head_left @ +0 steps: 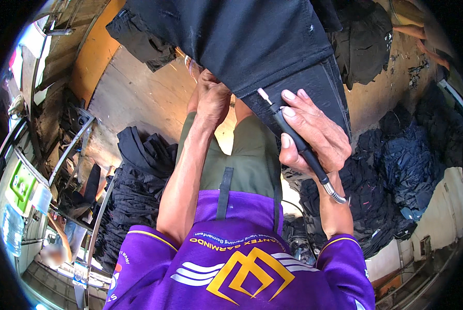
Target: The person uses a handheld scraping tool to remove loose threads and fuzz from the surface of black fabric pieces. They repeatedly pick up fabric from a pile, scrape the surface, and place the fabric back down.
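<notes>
A dark black garment (260, 49), seemingly denim with stitched seams, is spread in front of me over a board or support hidden beneath it. My left hand (213, 98) is closed at the garment's left lower edge; its fingers are curled and partly hidden, and the cloth seems to be in them. My right hand (322, 132) grips a black rotary tool handpiece (299, 142) like a pen. Its pinkish grinding tip (263, 94) points up and left, over the garment near a seam. Whether the tip touches the cloth I cannot tell. A metal spring sleeve (335, 193) trails from the handpiece's rear.
Piles of dark clothes lie to my left (138, 191) and right (366, 181). More dark garments (363, 41) rest at the far right. A metal frame (73, 147) and a green tray (22, 186) stand at the left. Another person's arm (417, 33) shows at far right.
</notes>
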Demonstrator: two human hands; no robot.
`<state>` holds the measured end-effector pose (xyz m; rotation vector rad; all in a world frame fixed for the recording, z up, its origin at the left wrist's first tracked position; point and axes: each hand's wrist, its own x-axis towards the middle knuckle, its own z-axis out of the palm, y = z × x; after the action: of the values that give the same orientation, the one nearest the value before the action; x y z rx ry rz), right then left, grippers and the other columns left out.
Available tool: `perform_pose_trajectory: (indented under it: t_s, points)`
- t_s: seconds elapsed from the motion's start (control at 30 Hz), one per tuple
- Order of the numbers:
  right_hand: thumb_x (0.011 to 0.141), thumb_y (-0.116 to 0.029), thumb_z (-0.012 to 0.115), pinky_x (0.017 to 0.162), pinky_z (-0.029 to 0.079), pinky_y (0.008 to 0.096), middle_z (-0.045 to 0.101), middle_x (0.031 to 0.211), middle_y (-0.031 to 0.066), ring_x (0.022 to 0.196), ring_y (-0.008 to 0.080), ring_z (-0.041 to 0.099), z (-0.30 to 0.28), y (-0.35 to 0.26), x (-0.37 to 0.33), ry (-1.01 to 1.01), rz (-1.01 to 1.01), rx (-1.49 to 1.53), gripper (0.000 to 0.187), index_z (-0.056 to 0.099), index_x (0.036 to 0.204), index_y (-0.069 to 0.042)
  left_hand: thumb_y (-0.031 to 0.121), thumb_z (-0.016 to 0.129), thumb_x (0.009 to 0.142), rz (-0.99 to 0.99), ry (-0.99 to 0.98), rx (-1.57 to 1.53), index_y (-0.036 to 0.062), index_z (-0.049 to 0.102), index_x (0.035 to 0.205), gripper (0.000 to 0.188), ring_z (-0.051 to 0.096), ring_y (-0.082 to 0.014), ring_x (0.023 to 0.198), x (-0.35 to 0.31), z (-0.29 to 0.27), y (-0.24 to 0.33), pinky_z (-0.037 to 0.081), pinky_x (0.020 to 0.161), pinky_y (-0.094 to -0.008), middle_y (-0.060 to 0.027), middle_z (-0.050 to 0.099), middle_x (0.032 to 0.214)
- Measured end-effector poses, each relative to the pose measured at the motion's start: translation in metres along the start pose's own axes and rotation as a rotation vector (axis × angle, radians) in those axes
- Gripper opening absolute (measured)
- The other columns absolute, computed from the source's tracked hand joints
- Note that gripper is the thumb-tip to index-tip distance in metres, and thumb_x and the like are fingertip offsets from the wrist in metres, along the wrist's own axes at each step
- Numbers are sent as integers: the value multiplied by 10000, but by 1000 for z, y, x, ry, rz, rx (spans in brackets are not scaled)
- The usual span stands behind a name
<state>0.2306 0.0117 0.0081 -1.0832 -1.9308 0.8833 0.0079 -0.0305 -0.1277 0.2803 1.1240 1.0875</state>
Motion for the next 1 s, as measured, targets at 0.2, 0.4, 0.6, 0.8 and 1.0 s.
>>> perform_pose_trajectory:
  t_s: [0.2, 0.4, 0.6, 0.8, 1.0]
  points:
    - [851, -49, 748, 1020, 640, 514, 805, 1057, 177, 1123, 358, 789, 2, 0, 2, -9, -19, -16, 333, 786, 1176, 17, 315, 870, 946, -2, 33, 19, 23, 534, 1519, 725, 615, -257, 1359, 1, 6, 3, 493, 1173, -446, -104, 620, 1503]
    - [849, -44, 744, 1023, 635, 520, 803, 1068, 205, 1111, 373, 791, 0, 1, 2, 50, 2, -41, 337, 784, 1176, 22, 281, 864, 954, -12, 52, 8, 33, 528, 1524, 706, 614, -252, 1361, -1, 9, 7, 494, 1171, -450, -97, 611, 1510]
    - [845, -52, 749, 1017, 633, 523, 799, 1085, 230, 1098, 383, 794, 2, 4, -1, 114, 21, -66, 337, 781, 1169, 37, 287, 888, 928, -37, 93, -3, 52, 500, 1553, 773, 597, -260, 1387, -3, 9, 8, 489, 1178, -460, -99, 593, 1533]
    - [826, -29, 731, 1017, 628, 538, 796, 1074, 252, 1092, 400, 793, 0, 5, -3, 153, 41, -104, 356, 770, 1167, 65, 298, 890, 924, -3, 76, -25, 53, 454, 1585, 829, 588, -276, 1396, -3, 8, 8, 482, 1186, -477, -109, 575, 1553]
    - [822, -30, 713, 1013, 627, 548, 792, 1065, 273, 1095, 411, 790, 1, 9, -4, 218, 55, -131, 369, 767, 1167, 89, 319, 884, 930, -72, 78, 4, 54, 369, 1630, 908, 555, -279, 1429, -4, 11, 13, 470, 1201, -479, -113, 526, 1595]
